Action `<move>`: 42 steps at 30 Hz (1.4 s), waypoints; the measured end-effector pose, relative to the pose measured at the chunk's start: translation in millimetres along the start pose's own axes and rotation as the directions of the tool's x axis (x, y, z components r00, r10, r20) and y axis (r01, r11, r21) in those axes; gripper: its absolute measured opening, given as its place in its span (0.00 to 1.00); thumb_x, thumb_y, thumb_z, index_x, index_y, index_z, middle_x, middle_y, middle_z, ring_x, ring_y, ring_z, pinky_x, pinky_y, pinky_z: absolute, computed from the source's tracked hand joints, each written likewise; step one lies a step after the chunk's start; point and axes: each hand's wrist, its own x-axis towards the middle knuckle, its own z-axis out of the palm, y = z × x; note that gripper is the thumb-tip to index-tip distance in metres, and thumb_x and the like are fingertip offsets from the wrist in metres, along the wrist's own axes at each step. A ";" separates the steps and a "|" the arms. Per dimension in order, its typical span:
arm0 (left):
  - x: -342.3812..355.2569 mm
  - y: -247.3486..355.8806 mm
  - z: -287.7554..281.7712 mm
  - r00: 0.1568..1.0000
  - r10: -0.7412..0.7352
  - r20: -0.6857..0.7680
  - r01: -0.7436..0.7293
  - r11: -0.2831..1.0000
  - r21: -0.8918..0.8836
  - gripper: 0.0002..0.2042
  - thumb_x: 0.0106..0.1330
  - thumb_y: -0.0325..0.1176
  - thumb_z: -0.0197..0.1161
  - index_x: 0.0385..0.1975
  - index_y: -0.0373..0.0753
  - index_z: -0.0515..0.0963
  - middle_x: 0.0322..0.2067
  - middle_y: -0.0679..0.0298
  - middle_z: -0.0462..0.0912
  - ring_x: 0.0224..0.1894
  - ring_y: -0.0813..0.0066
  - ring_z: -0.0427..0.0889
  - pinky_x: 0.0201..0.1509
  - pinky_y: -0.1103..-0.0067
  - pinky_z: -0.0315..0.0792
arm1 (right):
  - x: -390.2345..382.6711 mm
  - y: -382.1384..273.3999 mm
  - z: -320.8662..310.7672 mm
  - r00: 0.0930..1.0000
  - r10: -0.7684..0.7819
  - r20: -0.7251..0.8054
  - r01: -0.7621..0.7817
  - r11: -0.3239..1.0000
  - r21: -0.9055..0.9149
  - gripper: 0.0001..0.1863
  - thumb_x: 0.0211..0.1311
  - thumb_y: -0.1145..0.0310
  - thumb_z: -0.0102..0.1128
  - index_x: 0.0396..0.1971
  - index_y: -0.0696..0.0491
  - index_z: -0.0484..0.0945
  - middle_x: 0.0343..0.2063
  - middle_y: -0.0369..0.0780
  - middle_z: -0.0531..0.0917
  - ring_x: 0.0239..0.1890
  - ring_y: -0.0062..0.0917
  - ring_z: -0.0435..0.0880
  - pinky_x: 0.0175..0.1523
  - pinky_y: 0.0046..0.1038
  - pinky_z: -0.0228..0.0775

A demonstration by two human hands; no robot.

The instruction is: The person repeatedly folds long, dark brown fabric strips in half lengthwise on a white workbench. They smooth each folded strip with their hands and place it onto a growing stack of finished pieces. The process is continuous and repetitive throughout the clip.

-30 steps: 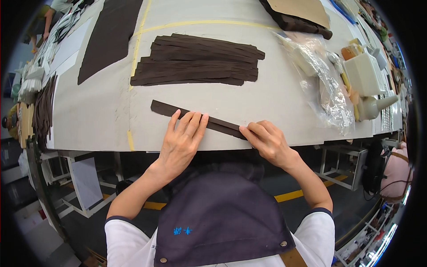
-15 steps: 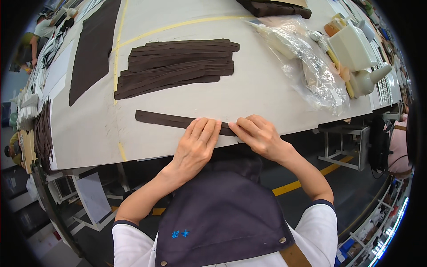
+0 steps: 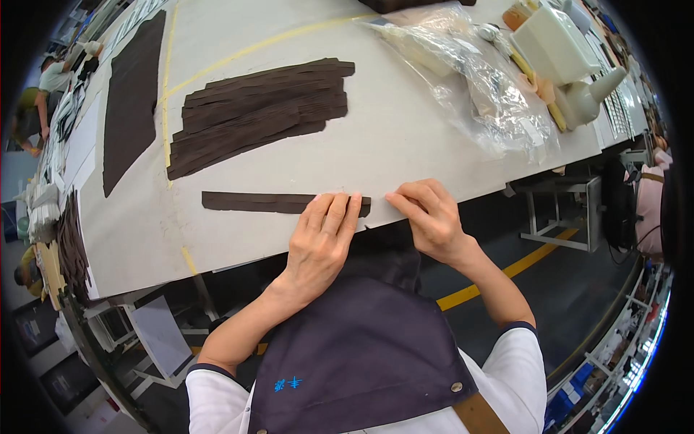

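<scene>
A big workshop
A wide, pale grey table [image 3: 405, 145] with yellow tape lines [image 3: 267, 47] holds a pile of long, dark brown strips [image 3: 260, 112] and a white, pointy plastic bottle [image 3: 580, 105]. A person in a white top [image 3: 55, 76] is far off (they look tiny!), and a yellow stripe [image 3: 524, 262] crosses the dark floor [image 3: 567, 289].

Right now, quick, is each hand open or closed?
Left hand: open, fingers laid on the dark strip.
Right hand: fingers curled, off the strip; fully closed or not cannot be told.
</scene>
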 end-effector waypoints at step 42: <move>-26.2 -158.8 -86.6 0.941 -0.262 0.216 0.314 0.912 -0.262 0.14 0.63 0.30 0.72 0.48 0.38 0.81 0.49 0.58 0.82 0.58 0.58 0.77 0.63 0.65 0.69 | 79.7 -39.6 34.0 0.973 0.034 0.227 -0.018 0.997 -0.071 0.23 0.55 0.82 0.68 0.53 0.59 0.82 0.47 0.45 0.81 0.49 0.41 0.81 0.54 0.41 0.72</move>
